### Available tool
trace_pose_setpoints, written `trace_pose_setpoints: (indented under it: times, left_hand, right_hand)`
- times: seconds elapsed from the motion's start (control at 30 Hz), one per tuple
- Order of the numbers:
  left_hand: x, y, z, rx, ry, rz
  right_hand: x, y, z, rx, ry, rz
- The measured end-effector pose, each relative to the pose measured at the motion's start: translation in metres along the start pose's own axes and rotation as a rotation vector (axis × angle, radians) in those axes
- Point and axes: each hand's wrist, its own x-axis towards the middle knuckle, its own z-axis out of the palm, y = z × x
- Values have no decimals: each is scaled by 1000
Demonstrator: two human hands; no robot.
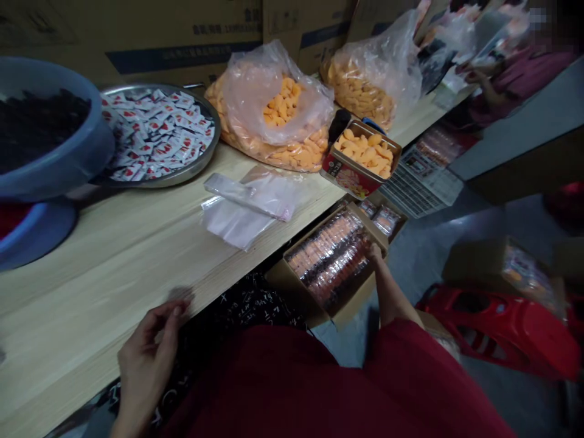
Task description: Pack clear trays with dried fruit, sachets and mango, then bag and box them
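One left hand [148,350], fingers curled narrow; one right hand [375,252], at packet carton [356,302], grip indiscernible. One snack tin [347,177], at tabletop [132,255] edge, risked tipping if bumped.

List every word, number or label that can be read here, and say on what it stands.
"X": black patterned cloth
"L=": same cloth
Cardboard boxes: characters too blurred to read
Tin: characters too blurred to read
Sachets: print too small to read
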Motion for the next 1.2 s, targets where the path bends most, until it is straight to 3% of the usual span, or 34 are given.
trace_pose_setpoints:
  times: [0.1, 0.17, 0.3, 0.4, 0.57, 0.67, 0.73, 0.8, 0.9, 0.97, 1.07, 1.2]
  left_hand:
    - [-2, -4, -5, 67, 28, 43]
    - [-4, -6, -11, 71, 112, 42]
    - [-5, -10, -43, 56, 408, 12]
    - [-1, -24, -98, 134, 667, 52]
    - [-3, -88, -221, 356, 1156, -7]
    - [-5, -127, -276, 355, 1243, -142]
    - [-1, -144, -297, 286, 1225, -180]
    - [7, -152, -306, 64, 1256, -169]
    - [20, -159, -309, -530, 1370, -202]
    - [27, -166, -308, -809, 1344, -258]
    - [33, -178, -304, -968, 1243, -294]
    - [35, -188, -299, -1121, 1204, -270]
  right_hand:
    - [-1, -16, 12, 40, -88, -78]
    - [-9, -33, 28, 99, -134, -200]
    - [-66, -70, 50, 447, -63, -649]
    - [-135, -101, 42, 639, -29, -839]
    - [-225, -147, 24, 823, -320, -980]
    - [-252, -166, 38, 886, -509, -1161]
    - [-264, -180, 47, 919, -629, -1277]
    - [-277, -196, 50, 947, -733, -1323]
    - [-300, -221, 43, 984, -796, -1249]
    - [-314, -236, 36, 979, -818, -1201]
    - [-330, -250, 31, 958, -845, -1163]
    - [-337, -253, 38, 961, -868, -1212]
